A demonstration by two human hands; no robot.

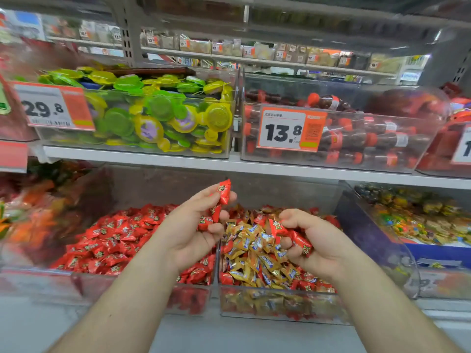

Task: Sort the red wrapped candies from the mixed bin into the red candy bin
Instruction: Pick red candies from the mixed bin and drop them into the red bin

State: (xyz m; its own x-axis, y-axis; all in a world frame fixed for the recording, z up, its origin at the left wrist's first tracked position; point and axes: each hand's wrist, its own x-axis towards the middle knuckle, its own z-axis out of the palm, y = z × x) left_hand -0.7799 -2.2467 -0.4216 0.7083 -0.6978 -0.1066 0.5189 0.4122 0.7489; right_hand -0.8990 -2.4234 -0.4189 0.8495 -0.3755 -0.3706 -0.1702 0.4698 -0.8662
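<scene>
both hands curled round red candies: left hand [193,225] above red candy bin [142,289], right hand [313,240] over mixed bin [275,299].

Bright, even shop light falls from overhead, with soft shadows. White glare streaks the clear bin fronts [331,159]. The left edge and upper shelves [229,57] are smeared with blur; wide-angle distortion bends the shelf lines outward.

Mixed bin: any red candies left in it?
Yes. Red candies lie among gold ones in the mixed bin; both hands hold more.
</scene>
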